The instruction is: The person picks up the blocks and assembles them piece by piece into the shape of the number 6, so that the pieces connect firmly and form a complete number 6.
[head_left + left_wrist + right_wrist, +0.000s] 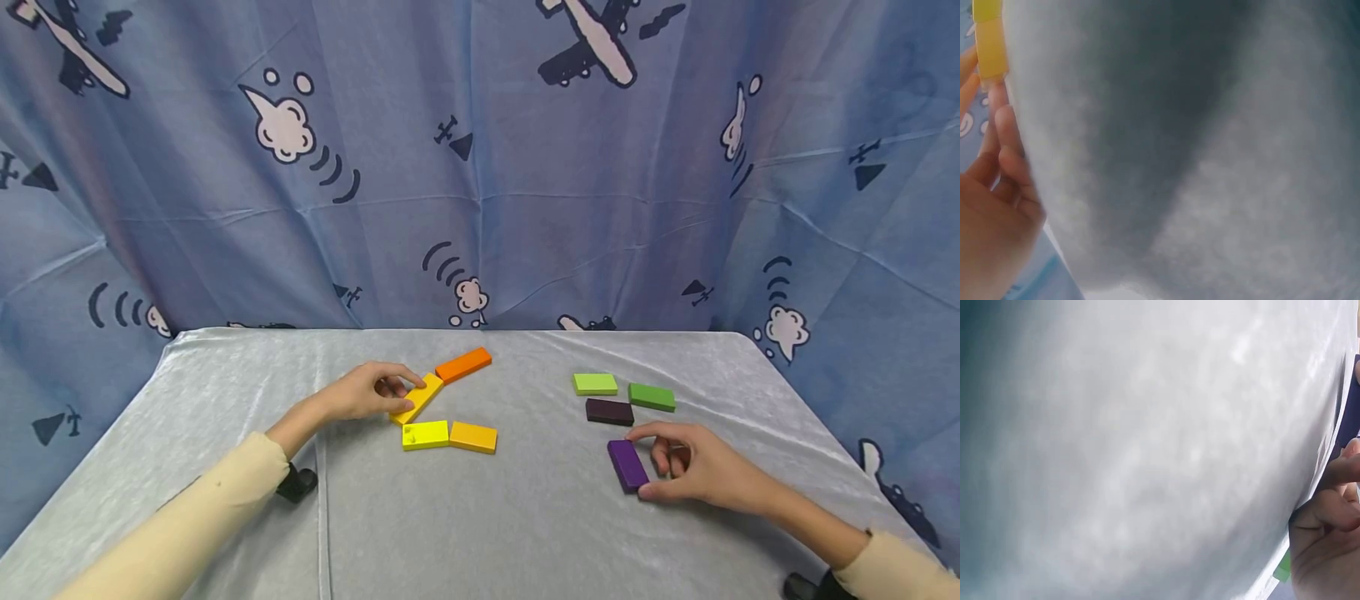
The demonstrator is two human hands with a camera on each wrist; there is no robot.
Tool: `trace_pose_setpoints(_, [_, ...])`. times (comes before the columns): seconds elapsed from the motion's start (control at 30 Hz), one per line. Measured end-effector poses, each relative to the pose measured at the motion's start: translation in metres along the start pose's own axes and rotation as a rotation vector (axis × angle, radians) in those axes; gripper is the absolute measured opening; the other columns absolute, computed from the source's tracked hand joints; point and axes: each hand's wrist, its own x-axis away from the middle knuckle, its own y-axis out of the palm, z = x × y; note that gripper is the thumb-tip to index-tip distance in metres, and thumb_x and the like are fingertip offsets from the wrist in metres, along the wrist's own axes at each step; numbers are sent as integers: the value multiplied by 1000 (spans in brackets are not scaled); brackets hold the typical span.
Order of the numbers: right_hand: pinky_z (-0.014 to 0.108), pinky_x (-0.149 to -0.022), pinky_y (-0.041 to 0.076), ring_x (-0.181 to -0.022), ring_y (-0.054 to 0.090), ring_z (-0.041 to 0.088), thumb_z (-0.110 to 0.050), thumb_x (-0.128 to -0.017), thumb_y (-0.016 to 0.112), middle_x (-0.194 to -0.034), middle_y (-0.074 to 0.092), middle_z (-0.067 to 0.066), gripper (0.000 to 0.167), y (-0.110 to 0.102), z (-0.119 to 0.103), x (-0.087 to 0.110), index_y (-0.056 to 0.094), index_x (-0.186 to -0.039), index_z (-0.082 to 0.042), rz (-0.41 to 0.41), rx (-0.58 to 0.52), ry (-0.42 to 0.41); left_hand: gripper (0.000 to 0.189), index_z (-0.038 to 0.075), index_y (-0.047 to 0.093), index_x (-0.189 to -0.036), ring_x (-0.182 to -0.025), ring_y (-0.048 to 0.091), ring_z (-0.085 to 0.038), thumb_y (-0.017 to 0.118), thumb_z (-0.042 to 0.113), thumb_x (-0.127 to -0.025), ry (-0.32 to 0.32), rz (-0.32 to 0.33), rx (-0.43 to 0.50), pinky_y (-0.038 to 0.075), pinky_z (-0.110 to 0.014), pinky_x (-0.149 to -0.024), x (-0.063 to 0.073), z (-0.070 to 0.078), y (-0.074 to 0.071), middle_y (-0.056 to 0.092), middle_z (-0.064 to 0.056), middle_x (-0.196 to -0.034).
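On the left of the table, my left hand [367, 392] pinches an amber-yellow block [426, 395] between thumb and forefinger; the block lies slanted. Its upper end meets an orange block [463, 365]. Just below it, a bright yellow block [425, 435] lies end to end with a yellow-orange block [473, 437]. Over on the right, my right hand [701, 467] holds a purple block [627, 467] by its two ends, forefinger at the far one and thumb at the near one. The left wrist view catches the left hand [997, 206] at its edge; the right wrist view, the right hand [1329, 531].
Behind the purple block lie a dark brown block [609, 412], a light green block [595, 384] and a green block [652, 397]. Pale velvety cloth [480, 533] covers the table, and a blue patterned curtain [405, 167] hangs behind it.
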Motion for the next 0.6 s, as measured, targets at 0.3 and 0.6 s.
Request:
trace_pose_setpoints(0.3, [29, -44, 39, -57, 42, 2, -8, -80, 88, -76, 56, 9, 52, 10, -7, 0, 63, -125, -2, 67, 14, -44, 31, 4, 69, -126, -82, 58, -20, 73, 11, -96, -9, 1, -7, 48, -31, -70, -1, 0, 0, 66, -4, -97])
trace_pose_setpoints(0.6, [28, -45, 40, -54, 41, 5, -12, -80, 89, -75, 55, 7, 52, 15, -26, -6, 63, -124, -4, 126, 49, -2, 31, 4, 69, -126, -84, 58, -20, 73, 11, -96, -3, -5, -20, 49, -32, -73, -1, 0, 0, 66, -3, -97])
